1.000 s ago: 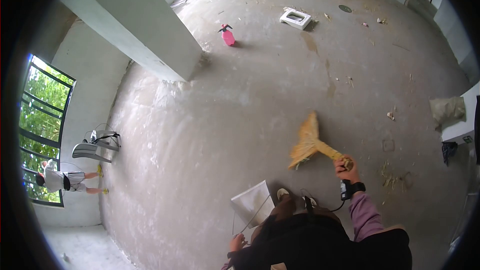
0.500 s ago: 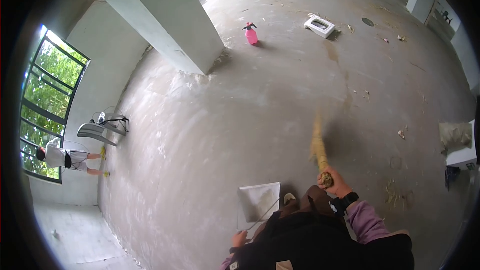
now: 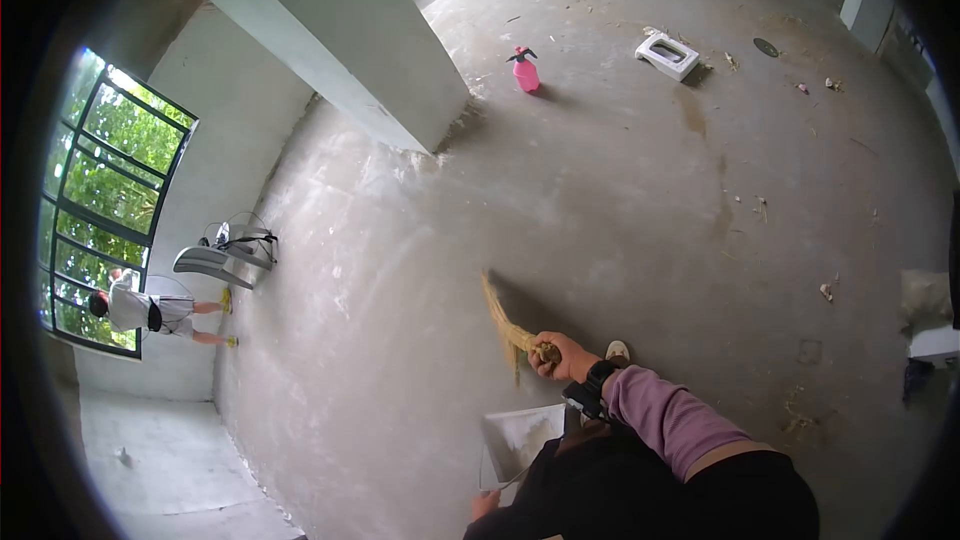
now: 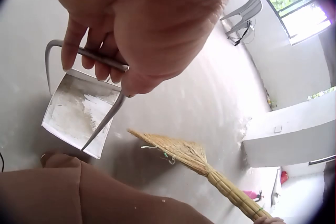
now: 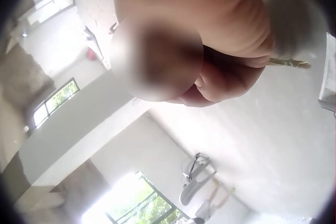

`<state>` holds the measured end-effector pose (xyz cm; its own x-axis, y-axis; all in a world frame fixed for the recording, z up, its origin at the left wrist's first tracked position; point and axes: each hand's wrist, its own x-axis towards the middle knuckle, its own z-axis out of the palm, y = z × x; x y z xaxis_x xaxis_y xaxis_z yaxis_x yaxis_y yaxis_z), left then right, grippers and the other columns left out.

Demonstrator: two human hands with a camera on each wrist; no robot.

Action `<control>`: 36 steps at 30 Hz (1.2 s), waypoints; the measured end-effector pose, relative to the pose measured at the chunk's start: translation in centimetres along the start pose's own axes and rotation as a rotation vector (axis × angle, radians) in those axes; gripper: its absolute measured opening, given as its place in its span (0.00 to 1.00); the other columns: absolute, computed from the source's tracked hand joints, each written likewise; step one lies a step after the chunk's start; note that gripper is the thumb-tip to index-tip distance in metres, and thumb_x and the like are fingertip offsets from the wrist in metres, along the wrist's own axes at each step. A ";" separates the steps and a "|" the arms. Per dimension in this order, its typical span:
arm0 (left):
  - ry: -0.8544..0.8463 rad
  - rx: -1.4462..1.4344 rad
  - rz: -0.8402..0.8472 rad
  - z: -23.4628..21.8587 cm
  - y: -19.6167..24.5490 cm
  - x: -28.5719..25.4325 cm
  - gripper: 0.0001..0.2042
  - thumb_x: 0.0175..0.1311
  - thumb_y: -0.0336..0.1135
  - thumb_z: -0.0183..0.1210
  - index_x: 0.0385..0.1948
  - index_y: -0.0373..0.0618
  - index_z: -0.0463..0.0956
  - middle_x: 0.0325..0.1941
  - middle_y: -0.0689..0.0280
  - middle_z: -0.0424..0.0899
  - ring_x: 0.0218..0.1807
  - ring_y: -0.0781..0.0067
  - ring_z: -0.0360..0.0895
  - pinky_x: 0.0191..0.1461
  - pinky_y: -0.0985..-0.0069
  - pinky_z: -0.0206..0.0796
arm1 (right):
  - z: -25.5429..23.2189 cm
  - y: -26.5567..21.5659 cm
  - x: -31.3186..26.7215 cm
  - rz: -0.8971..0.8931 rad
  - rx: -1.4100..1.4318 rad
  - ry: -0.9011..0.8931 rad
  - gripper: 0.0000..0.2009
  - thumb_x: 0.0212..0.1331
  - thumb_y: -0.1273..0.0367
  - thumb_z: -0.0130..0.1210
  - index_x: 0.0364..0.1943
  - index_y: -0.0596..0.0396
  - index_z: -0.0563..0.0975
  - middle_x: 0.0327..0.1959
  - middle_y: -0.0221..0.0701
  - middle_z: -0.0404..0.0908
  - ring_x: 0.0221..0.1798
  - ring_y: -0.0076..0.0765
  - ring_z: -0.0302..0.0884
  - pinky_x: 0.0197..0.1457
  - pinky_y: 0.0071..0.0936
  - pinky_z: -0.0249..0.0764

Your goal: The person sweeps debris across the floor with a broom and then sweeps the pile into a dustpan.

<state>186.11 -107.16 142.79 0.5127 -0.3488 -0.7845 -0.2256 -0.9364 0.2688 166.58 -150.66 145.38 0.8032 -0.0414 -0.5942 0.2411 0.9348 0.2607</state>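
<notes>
A straw hand broom (image 3: pixel 511 330) is gripped near the end of its handle by my right hand (image 3: pixel 563 358). Its bristles fan out toward the front left, over the concrete floor, in the head view. My left hand (image 4: pixel 152 24) curls its fingers round the bent metal handle of a white dustpan (image 4: pixel 79 106). Pale dust shows inside the pan. In the left wrist view the broom's bristle tip points toward the dustpan, with a gap between them. The right wrist view shows my curled fingers, with part of the broom (image 5: pixel 289 63) sticking out past them.
A square pillar (image 3: pixel 340 50) stands ahead to the left. Beyond it are a pink spray bottle (image 3: pixel 525 75) and a white frame-like piece (image 3: pixel 668 56). Near the window are a grey plastic chair (image 3: pixel 212 262) and another person (image 3: pixel 140 308). Debris dots the floor on the right.
My right hand has swung the broom from the right across to the left, nearer the dustpan. My left hand still holds the dustpan's handle. The head view has shifted somewhat.
</notes>
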 end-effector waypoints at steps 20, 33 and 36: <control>-0.163 0.255 0.543 -2.5 8.9 10.3 0.17 0.38 0.36 0.65 0.32 0.46 0.73 0.30 0.64 0.78 0.33 0.59 0.76 0.36 0.69 0.68 | -13.7 -19.6 -29.3 -0.851 0.588 -0.048 0.12 0.48 0.68 0.53 0.32 0.57 0.65 0.24 0.24 0.71 0.21 0.19 0.70 0.17 0.15 0.61; -0.012 -0.578 -0.136 -3.6 23.7 8.1 0.10 0.53 0.35 0.51 0.31 0.38 0.74 0.29 0.65 0.75 0.35 0.74 0.73 0.34 0.74 0.70 | -8.1 -19.5 -22.6 -0.729 0.254 0.035 0.07 0.50 0.66 0.51 0.22 0.53 0.70 0.21 0.26 0.69 0.23 0.24 0.70 0.20 0.22 0.63; -0.043 -0.489 -0.095 -4.1 23.2 9.8 0.08 0.56 0.36 0.53 0.32 0.42 0.73 0.28 0.68 0.75 0.34 0.76 0.74 0.37 0.72 0.70 | -5.4 -20.2 -20.8 -0.577 0.181 -0.052 0.07 0.50 0.66 0.51 0.22 0.53 0.69 0.21 0.26 0.68 0.22 0.24 0.69 0.20 0.22 0.62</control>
<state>189.36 -132.48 143.63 0.4754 -0.2686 -0.8378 0.2405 -0.8763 0.4175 142.06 -166.76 148.34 0.5401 -0.5450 -0.6414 0.7305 0.6820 0.0356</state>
